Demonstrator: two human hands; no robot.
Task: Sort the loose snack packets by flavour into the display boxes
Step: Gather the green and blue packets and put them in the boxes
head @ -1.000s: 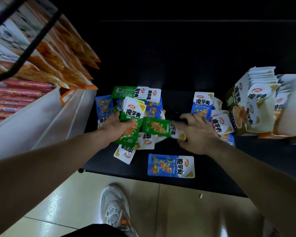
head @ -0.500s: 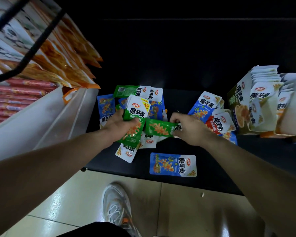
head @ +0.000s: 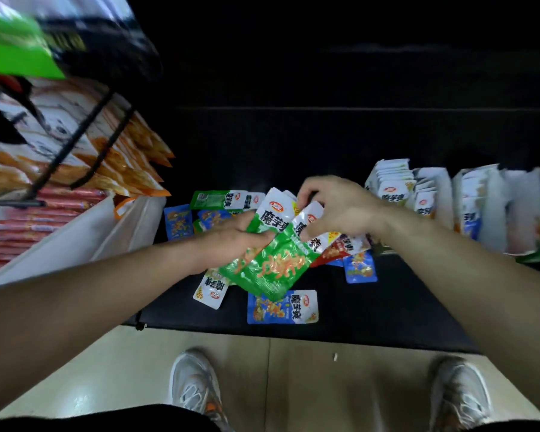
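Observation:
My left hand [head: 231,241] grips a small stack of green snack packets [head: 272,263] lifted above the black shelf [head: 387,307]. My right hand [head: 334,207] pinches the white top end of the uppermost green packet in that stack. Loose packets lie underneath: a blue packet [head: 282,307] at the shelf's front, another blue one [head: 359,267] to the right, a red packet [head: 337,249], a white-ended packet [head: 211,289], and blue and green packets [head: 212,202] at the back left. Display boxes [head: 393,190] filled with upright packets stand at the right.
A white bin [head: 75,238] with red sausage sticks stands to the left, with orange bags [head: 131,169] hanging on a black wire rack above it. A green bag [head: 16,45] blurs at top left. My two shoes [head: 194,388] stand on the tiled floor below the shelf edge.
My right hand brought its green packet onto the stack in my left hand, and both hands rose from the shelf. The view shifted, showing more of the boxes at right.

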